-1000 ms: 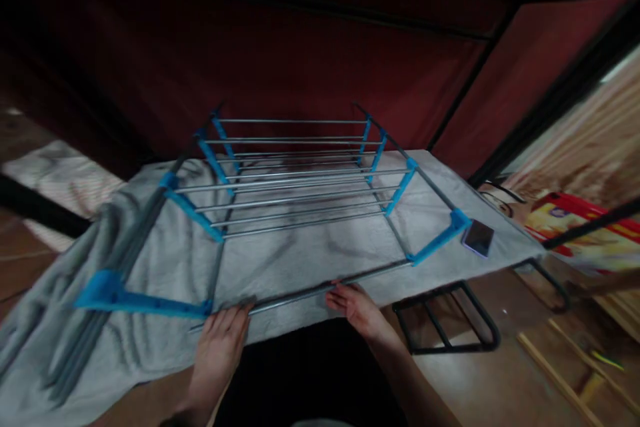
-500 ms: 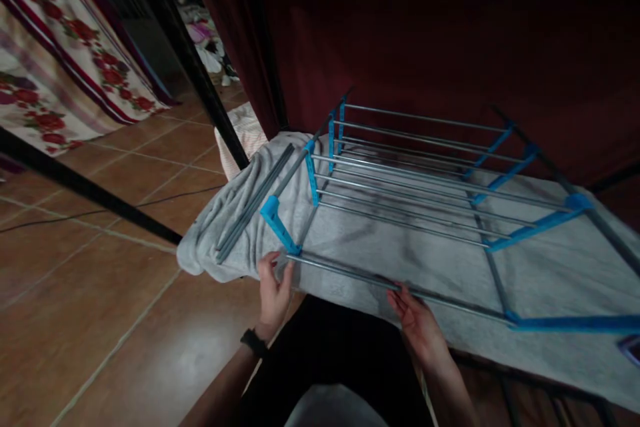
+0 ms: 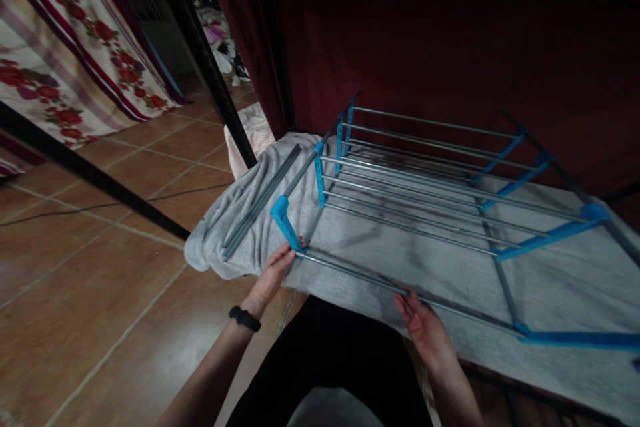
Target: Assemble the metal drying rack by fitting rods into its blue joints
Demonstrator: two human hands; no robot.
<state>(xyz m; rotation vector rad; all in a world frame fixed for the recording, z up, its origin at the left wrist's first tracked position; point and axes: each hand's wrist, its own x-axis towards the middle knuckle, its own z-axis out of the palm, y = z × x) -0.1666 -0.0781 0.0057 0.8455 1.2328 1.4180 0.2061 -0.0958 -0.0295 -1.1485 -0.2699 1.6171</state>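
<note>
A partly assembled rack of metal rods (image 3: 400, 171) and blue plastic brackets lies on a grey blanket. My left hand (image 3: 273, 273), with a dark band on its wrist, grips the lower end of a blue bracket (image 3: 286, 225), where the front rod (image 3: 345, 269) meets it. Some of its fingertips are hidden behind the bracket. Farther right, my right hand (image 3: 424, 327) has its fingertips around the underside of the front rod, palm turned up. At its right end that rod meets another blue bracket (image 3: 580, 339).
Loose grey tubes (image 3: 260, 203) lie on the blanket (image 3: 210, 240) left of the rack. Black bed-frame posts (image 3: 220, 87) rise at the left, and a dark red curtain (image 3: 425, 53) hangs behind. A cable (image 3: 165, 198) crosses the tiled floor (image 3: 100, 280).
My left hand has moved up from beside the rod's end and closed on the blue bracket's lower end. My right hand stays at the front rod. The view has shifted slightly.
</note>
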